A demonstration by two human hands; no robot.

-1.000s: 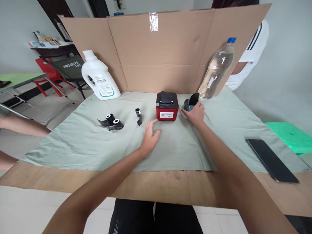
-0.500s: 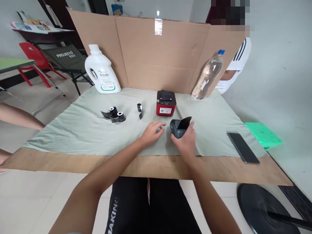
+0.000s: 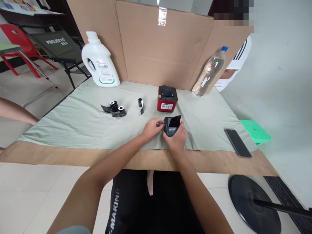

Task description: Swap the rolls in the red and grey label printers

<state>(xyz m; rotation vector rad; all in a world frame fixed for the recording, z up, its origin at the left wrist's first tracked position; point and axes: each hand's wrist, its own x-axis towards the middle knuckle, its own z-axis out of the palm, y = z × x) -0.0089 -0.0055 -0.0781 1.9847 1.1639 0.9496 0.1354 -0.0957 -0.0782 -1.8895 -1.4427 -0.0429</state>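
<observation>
Head view: a pale grey wall (image 3: 280,84) fills the right side of the room, and a floor of light tiles (image 3: 36,185) shows below. The wooden worktop (image 3: 146,159) spans the middle, its near edge bare; a wrinkled grey-green cloth (image 3: 83,130) covers the rest. A folded cardboard screen (image 3: 161,48) stands along the back, with a strip of shiny tape near its top. Behind the screen's right end is a person in a white sleeve with dark stripes (image 3: 243,48). To the left, beyond the worktop, are a dark folding chair (image 3: 56,42) and a red chair (image 3: 19,42); to the right, a round black base (image 3: 246,208) on the floor and a green stool (image 3: 255,131).

On the cloth, a white handled bottle (image 3: 99,61) stands at back left and a clear blue-capped bottle (image 3: 211,73) at back right. The black phone (image 3: 237,143) lies at right, its near end over bare wood. A red and black box (image 3: 168,100) sits near the centre. In front of it, the dark device (image 3: 170,131) is between the hands: the right hand (image 3: 177,135) clamps it, while the left hand (image 3: 153,127) has fingertips at its left side, whether gripping I cannot tell. Smallest are two black rolls (image 3: 113,106) and a single roll (image 3: 140,102), left of the box.
</observation>
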